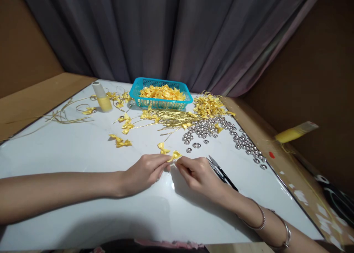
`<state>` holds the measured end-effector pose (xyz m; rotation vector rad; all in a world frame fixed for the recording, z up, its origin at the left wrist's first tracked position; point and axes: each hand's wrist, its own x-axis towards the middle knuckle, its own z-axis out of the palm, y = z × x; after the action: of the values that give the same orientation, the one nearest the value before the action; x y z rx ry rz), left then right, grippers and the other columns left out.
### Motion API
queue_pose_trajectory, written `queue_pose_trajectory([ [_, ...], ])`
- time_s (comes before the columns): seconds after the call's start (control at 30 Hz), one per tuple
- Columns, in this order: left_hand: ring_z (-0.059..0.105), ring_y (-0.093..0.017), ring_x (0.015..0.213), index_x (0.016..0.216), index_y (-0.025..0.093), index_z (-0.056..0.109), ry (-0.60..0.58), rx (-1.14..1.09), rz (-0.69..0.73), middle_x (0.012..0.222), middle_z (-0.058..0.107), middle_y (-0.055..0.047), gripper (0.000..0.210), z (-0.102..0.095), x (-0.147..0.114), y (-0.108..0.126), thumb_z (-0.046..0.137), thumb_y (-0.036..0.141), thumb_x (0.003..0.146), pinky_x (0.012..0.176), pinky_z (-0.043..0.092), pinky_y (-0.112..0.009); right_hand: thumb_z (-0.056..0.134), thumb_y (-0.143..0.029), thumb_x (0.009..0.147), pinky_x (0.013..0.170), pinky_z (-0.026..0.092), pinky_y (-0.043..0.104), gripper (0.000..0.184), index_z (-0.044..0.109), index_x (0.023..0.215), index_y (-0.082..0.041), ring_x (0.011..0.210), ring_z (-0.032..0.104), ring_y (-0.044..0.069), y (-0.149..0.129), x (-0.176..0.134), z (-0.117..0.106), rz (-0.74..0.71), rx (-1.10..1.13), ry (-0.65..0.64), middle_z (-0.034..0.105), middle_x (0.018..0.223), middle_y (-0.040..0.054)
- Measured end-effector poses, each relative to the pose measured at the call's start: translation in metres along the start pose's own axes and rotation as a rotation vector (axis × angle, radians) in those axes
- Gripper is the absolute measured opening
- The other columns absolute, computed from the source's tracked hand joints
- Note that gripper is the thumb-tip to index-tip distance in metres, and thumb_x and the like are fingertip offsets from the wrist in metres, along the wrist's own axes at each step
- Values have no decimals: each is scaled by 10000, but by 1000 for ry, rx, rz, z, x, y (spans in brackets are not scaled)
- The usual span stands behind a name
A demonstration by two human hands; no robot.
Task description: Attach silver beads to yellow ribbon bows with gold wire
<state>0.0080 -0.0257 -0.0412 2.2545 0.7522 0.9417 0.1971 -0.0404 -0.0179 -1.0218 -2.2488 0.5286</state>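
Observation:
Between my two hands, just above the white tabletop, is a yellow ribbon bow (175,156). My left hand (148,169) pinches its left end, fingers pressed together. From the other side my right hand (197,172) grips the bow's right end between thumb and finger; whether a thread or cord is also in the fingers I cannot tell. Another yellow bow (163,148) lies on the table right behind my fingertips. Beside my right hand rests a pair of black thread snips (223,174), partly hidden by that hand and forearm.
A blue basket (133,91) of yellow bows stands at the back. Before it lie gold cords (174,117), with silver rings (203,127) spread rightward and a bow pile (208,105) behind. A yellow thread spool (103,98) stands at left; another spool (295,132) lies beyond the right edge.

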Motion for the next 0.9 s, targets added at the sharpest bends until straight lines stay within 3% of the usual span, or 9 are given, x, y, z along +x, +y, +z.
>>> queue_pose_trajectory([
  [0.2, 517, -129, 582, 910, 137, 580, -95, 39, 0, 653, 549, -16, 207, -1, 0, 4, 376, 99, 900, 577, 437, -244, 394, -98, 796, 404, 226, 189, 203, 467, 619, -168, 387, 265, 55, -2, -1, 0, 20, -8, -13, 364, 453, -64],
  [0.43, 458, -100, 532, 810, 158, 550, -40, -79, -229, 590, 485, 29, 217, -4, 6, 5, 365, 173, 922, 558, 393, -226, 453, -241, 863, 439, 290, 194, 237, 584, 689, -147, 411, 409, 66, -1, 6, -6, 174, 2, -82, 495, 478, -32],
  [0.6, 453, -95, 553, 907, 154, 559, -44, -261, -346, 594, 477, 36, 210, -5, 9, 4, 371, 241, 940, 559, 375, -218, 479, -248, 872, 452, 332, 190, 222, 618, 735, -143, 421, 453, 63, -5, 5, -10, 126, 63, -168, 546, 510, -26],
  [0.67, 441, -93, 547, 932, 148, 554, -52, -421, -401, 626, 488, 27, 207, -5, 11, 2, 392, 277, 934, 526, 363, -214, 504, -241, 865, 447, 337, 194, 213, 619, 713, -146, 422, 451, 64, -5, 4, -11, 73, 75, -96, 562, 518, -20],
  [0.8, 423, -85, 519, 930, 138, 533, -95, -797, -489, 685, 511, 4, 205, -4, 15, 1, 462, 328, 903, 472, 339, -210, 488, -241, 890, 497, 394, 216, 211, 580, 718, -162, 519, 518, 93, -1, 5, -17, 109, 111, 217, 610, 615, 13],
  [0.9, 461, -95, 562, 907, 132, 537, -148, -1046, -561, 723, 533, -20, 195, -4, 17, 0, 520, 324, 873, 515, 364, -222, 427, -211, 920, 632, 453, 253, 135, 549, 882, -169, 711, 571, 131, 3, 7, -22, 98, 148, 186, 623, 789, 48],
])
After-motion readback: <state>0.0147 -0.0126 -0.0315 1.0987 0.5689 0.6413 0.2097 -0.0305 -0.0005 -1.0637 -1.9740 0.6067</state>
